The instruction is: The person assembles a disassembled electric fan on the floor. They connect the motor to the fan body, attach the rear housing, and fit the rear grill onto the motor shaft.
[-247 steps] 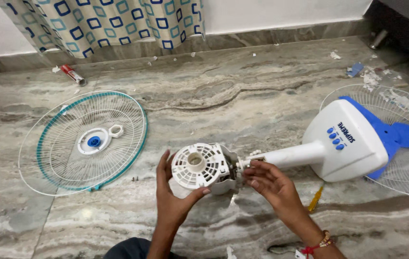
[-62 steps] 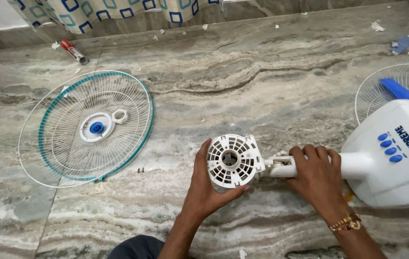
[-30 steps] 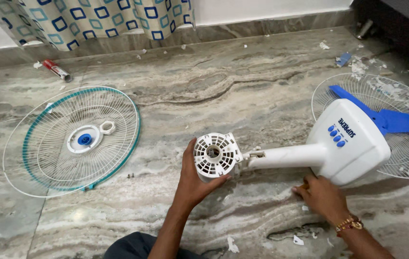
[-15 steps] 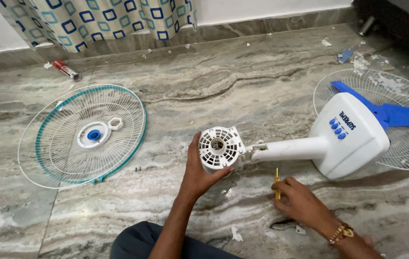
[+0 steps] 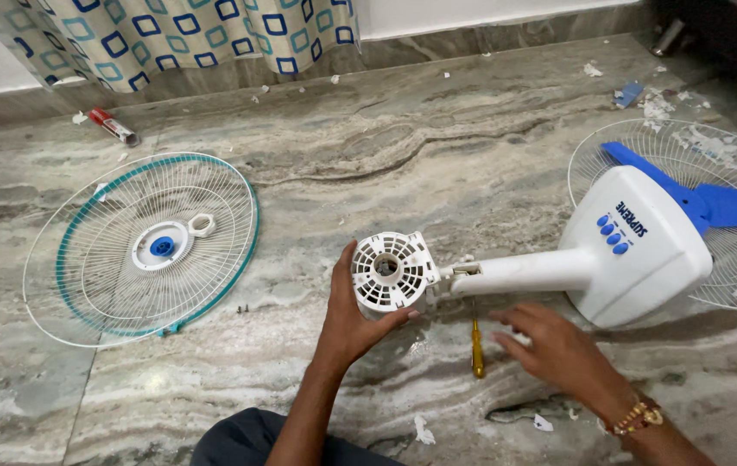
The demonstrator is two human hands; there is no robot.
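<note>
A: What can't you make out?

B: The motor housing (image 5: 388, 272) hides the left hand's (image 5: 353, 321) palm; only the thumb up its near side and fingertips under its rim show. Just right of the housing, the joint to the white neck (image 5: 519, 271) is too small to read. Far right of both hands, the rear guard (image 5: 696, 164) and blue blade (image 5: 731, 205) are cut off by the frame edge behind the base (image 5: 645, 250).

A: And the hands?

B: The left forearm rises from below, and that hand grips the housing, tilted up off the floor (image 5: 437, 155). The right hand (image 5: 558, 345) hovers palm down, fingers loosely spread, holding nothing. It is blurred. The yellow screwdriver (image 5: 476, 345) lies on the floor just left of it, between the hands. Whether the fingers touch it, I cannot tell.

A: Anything else?

B: Well left of the left hand lies the front guard (image 5: 139, 250), flat.
</note>
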